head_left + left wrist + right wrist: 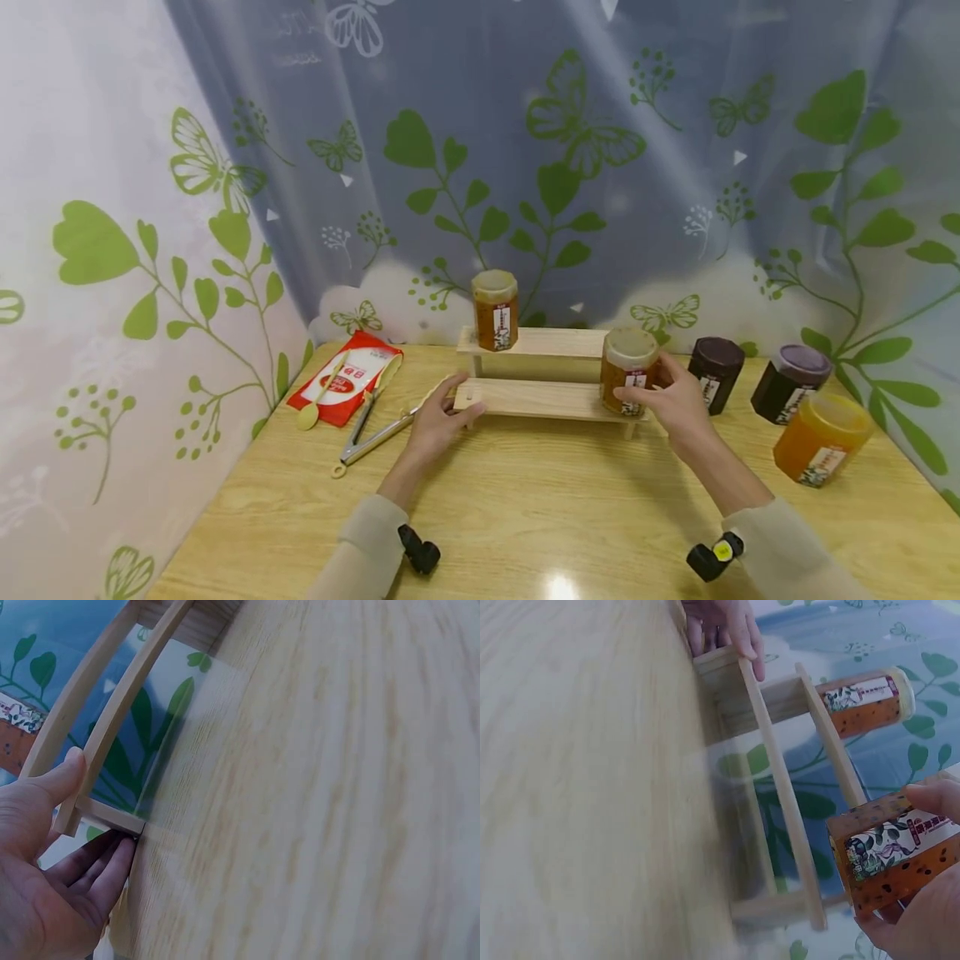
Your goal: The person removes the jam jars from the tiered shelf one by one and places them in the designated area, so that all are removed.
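My left hand (437,427) grips the left end of a two-tier wooden rack (536,398). In the left wrist view its thumb lies on the front board's end, with the fingers by the leg. At the rack's right end, my right hand (681,404) holds a jam jar (892,862), amber with dark specks and a paper label. From the head camera that jar overlaps the lower board; the right wrist view shows its base tilted and off the boards. A similar jar (495,312) stands on the upper board, toward the left.
Right of the rack stand two dark jars (716,375) (791,383) and an orange jar (821,442). On the left lie a red and white packet (341,387), a yellow spoon (309,414) and metal tongs (375,440). A patterned curtain (480,167) hangs behind the table (487,517).
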The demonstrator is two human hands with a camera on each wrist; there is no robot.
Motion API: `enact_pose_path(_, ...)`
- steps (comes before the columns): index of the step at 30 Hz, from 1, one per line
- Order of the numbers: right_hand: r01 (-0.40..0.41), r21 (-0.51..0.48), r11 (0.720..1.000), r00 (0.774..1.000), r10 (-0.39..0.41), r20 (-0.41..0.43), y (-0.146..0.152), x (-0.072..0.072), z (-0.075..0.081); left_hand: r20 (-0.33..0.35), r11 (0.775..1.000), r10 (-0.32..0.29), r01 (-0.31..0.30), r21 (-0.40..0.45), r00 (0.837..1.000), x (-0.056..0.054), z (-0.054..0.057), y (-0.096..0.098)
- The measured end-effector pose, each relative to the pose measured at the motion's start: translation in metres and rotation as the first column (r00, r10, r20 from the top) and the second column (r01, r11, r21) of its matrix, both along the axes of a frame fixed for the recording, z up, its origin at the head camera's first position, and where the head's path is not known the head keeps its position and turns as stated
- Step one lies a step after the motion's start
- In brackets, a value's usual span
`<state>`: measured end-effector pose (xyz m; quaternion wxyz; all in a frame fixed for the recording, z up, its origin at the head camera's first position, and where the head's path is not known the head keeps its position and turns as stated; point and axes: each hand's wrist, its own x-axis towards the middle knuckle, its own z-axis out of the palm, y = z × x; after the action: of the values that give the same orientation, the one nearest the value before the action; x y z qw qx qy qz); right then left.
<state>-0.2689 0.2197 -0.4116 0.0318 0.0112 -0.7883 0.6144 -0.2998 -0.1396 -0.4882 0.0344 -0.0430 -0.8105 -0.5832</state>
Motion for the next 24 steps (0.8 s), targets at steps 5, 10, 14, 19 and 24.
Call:
enact_pose_path(5, 0.035, 0.026, 0.999, 0.999, -0.034, -0.039, 0.02, 0.01, -0.009, 0.001, 1.0, -0.006, 0.006, -0.001, 1.0, 0.0, -0.001, 0.001)
enact_pose_path(10, 0.083, 0.009, 0.996, 0.994, -0.082, -0.075, 0.04, 0.018, -0.01, -0.01, 1.0, -0.005, 0.005, 0.014, 1.0, 0.0, 0.001, 0.001)
enact_pose_path(14, 0.122, 0.037, 0.992, 0.991, -0.12, -0.054, 0.055, 0.024, -0.012, -0.018, 1.0, -0.006, 0.006, 0.025, 1.0, 0.0, 0.004, 0.001)
enact_pose_path(19, 0.145, 0.06, 0.988, 0.989, -0.146, 0.007, 0.072, 0.031, -0.021, -0.017, 1.0, -0.001, 0.001, 0.017, 1.0, 0.001, 0.004, 0.001)
enact_pose_path(24, 0.186, 0.071, 0.98, 0.982, -0.187, 0.012, 0.086, 0.037, -0.034, -0.011, 1.0, -0.003, 0.003, 0.016, 1.0, 0.002, 0.003, 0.001)
